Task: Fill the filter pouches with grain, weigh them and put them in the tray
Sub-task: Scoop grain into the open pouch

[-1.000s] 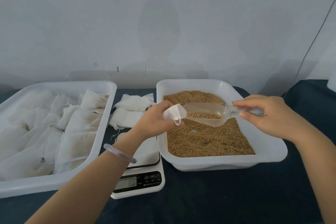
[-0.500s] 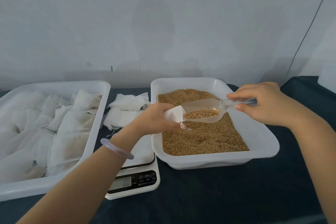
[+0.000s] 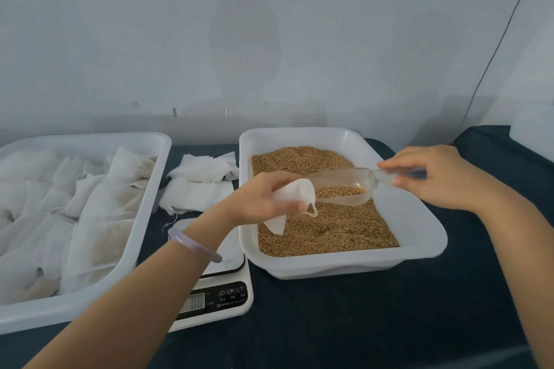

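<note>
My left hand (image 3: 263,199) grips a white filter pouch (image 3: 295,195) over the grain tray (image 3: 419,219), its mouth turned toward the scoop. My right hand (image 3: 440,177) pinches the handle of a clear plastic scoop (image 3: 344,186) that carries a small heap of brown grain, its tip at the pouch mouth. Loose grain (image 3: 326,231) covers the tray floor below. A white tray (image 3: 90,141) on the left holds several filled pouches. The white scale (image 3: 221,293) stands between the trays, partly under my left forearm.
Empty pouches (image 3: 201,183) lie in a pile on the dark cloth between the two trays, behind the scale. A grey wall runs close behind the table. A cable (image 3: 494,54) hangs down the wall at the right. Bare dark cloth stretches along the front edge.
The pouch now hangs lower from my left hand, its bottom corner over the grain. The scoop's tip stays at the pouch mouth, still carrying grain. The view has shifted slightly.
</note>
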Available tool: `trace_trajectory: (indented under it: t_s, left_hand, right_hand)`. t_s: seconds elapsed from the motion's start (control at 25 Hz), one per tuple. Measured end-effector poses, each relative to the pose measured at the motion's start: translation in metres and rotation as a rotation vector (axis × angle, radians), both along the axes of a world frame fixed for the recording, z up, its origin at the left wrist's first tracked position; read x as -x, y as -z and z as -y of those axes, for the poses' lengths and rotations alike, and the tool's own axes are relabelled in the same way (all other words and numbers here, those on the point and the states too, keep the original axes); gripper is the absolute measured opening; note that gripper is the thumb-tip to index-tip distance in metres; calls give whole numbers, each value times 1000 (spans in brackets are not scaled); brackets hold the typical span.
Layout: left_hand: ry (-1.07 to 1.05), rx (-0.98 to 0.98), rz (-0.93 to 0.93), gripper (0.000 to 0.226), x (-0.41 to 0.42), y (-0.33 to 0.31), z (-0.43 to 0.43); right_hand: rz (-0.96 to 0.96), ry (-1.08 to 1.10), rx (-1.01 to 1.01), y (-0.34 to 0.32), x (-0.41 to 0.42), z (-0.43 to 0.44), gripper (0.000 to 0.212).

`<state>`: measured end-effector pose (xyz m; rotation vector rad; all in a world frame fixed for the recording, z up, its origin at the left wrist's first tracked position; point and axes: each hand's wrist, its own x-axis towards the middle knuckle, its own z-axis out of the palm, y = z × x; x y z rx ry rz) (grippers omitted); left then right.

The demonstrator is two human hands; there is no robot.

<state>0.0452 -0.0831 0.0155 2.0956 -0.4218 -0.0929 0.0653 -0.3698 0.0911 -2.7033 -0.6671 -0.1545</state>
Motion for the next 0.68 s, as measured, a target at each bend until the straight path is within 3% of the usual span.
trace_trajectory:
  t_s: [0.12, 0.28, 0.68]
  left_hand:
    - [-14, 10, 23, 21, -1, 5, 3]
    - [-37, 44, 40, 30, -3, 11, 5]
    - [-239, -319, 164, 52, 0, 21, 22]
  right_hand:
    - [-17, -21, -4, 0, -2, -1, 30]
    - [62, -45, 66, 0, -5, -3, 28]
    - [240, -72, 443, -25, -9, -44, 33]
